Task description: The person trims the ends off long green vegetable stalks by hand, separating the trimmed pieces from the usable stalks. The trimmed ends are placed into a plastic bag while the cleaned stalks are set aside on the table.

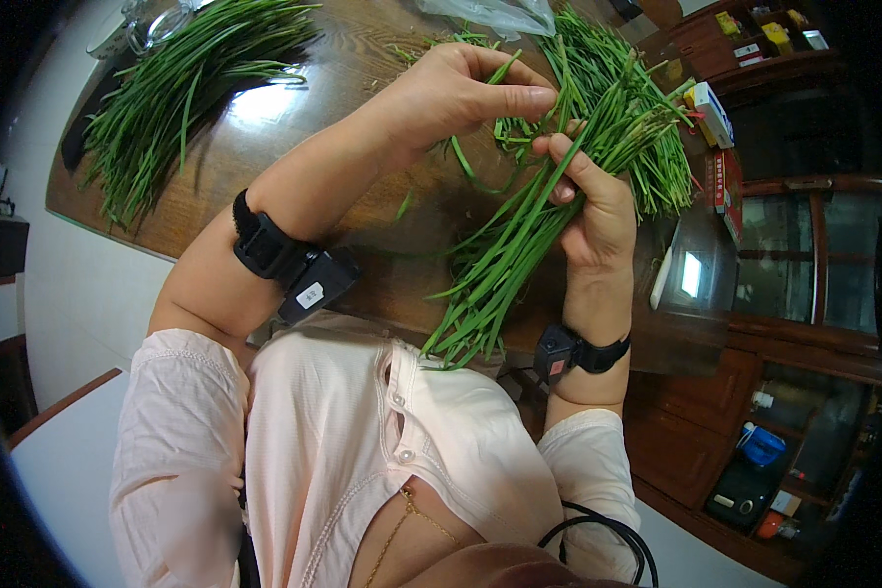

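Observation:
My right hand [595, 191] grips a loose bunch of garlic chives [514, 257]. The pale cut ends point to the upper right, and the green leaves hang down toward my shirt. Just left of the stems, my left hand [478, 92] has thumb and fingers pinched together around a thin green leaf [505, 67]. What the left fingertips touch is partly hidden. Beyond the right hand lies a large pile of garlic chives [658, 158]. Short leaf scraps [513, 132] lie under and between the hands. A second chive bundle [191, 95] rests at the table's left.
The wooden table [367, 198] has a glossy top. A clear plastic bag [496, 16] is at the far edge, with a glass vessel [165, 29] at far left. Small boxes [711, 114] and a red box [728, 192] stand at right, before a wooden cabinet [694, 397].

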A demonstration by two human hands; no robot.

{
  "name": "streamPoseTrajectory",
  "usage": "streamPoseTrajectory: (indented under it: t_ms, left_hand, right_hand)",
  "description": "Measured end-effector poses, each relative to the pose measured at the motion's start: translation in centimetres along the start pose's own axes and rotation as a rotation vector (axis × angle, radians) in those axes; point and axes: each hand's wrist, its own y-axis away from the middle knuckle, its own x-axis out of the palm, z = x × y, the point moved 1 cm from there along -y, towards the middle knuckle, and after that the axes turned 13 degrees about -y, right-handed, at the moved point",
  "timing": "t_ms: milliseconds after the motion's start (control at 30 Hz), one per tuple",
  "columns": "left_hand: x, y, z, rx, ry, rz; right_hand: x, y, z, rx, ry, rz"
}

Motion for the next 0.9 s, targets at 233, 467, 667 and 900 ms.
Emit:
streamPoseTrajectory:
  t_ms: [233, 467, 667, 900]
  left_hand:
    - [-0.3, 0.1, -0.5, -0.058, 0.19, 0.007]
    - [-2.0, -0.4, 0.0, -0.058, 0.457, 0.002]
    - [-3.1, -0.5, 0.7, -0.154, 0.645, 0.076]
    - [-4.2, -0.1, -1.6, -0.101, 0.748, -0.126]
  right_hand:
    - [0.4, 0.3, -0.3, 0.038, 0.051, 0.034]
    - [-0.1, 0.3, 0.0, 0.06, 0.067, 0.056]
    - [-0.2, 0.2, 0.0, 0.114, 0.109, 0.096]
    - [0.1, 0.4, -0.1, 0.108, 0.21, 0.129]
